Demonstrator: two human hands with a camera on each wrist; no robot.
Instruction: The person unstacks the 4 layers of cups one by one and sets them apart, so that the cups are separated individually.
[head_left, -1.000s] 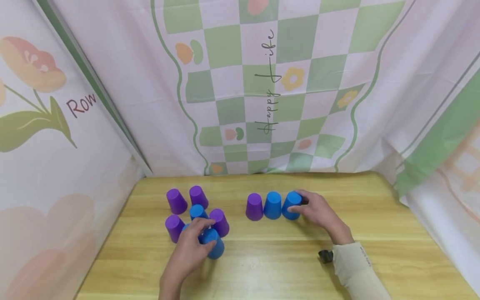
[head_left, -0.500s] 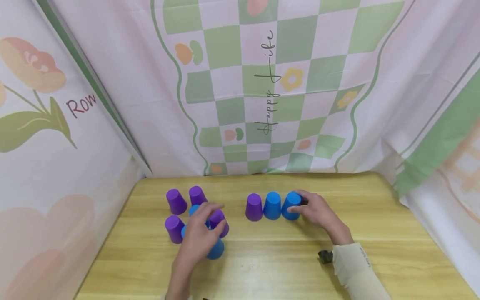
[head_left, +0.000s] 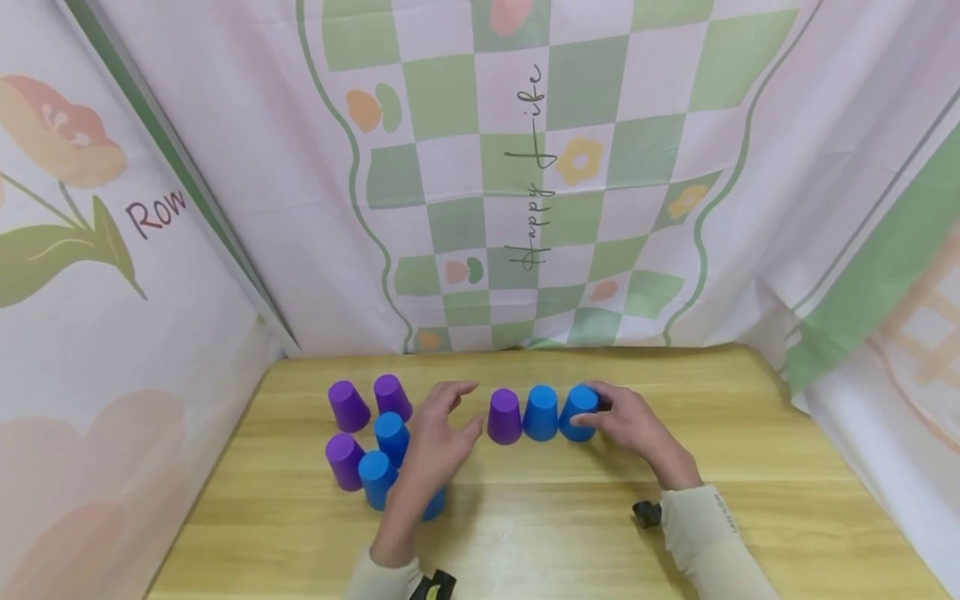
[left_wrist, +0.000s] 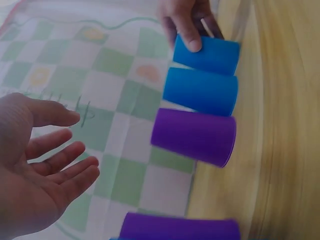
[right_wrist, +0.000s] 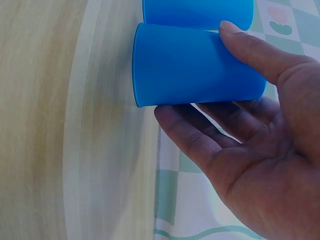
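Observation:
Three upside-down cups stand in a row on the table: a purple cup (head_left: 505,417) on the left, a blue cup (head_left: 541,413) in the middle, another blue cup (head_left: 577,410) on the right. My right hand (head_left: 637,429) holds that right-hand blue cup, thumb on its near side and fingers on its outer side, as the right wrist view shows. My left hand (head_left: 437,437) is in the air just left of the purple cup, fingers loosely bent and apart from it. In the left wrist view nothing lies between the thumb and fingers (left_wrist: 75,180).
Left of my left hand stands a group of upside-down cups, purple (head_left: 348,407) and blue (head_left: 377,477); the hand and forearm hide some of it. A patterned curtain (head_left: 517,208) closes off the back of the wooden table (head_left: 540,533).
My left hand has left the blue cup at the front of the left group, lifted, and moved right and away toward the purple cup. My right hand stays on its blue cup.

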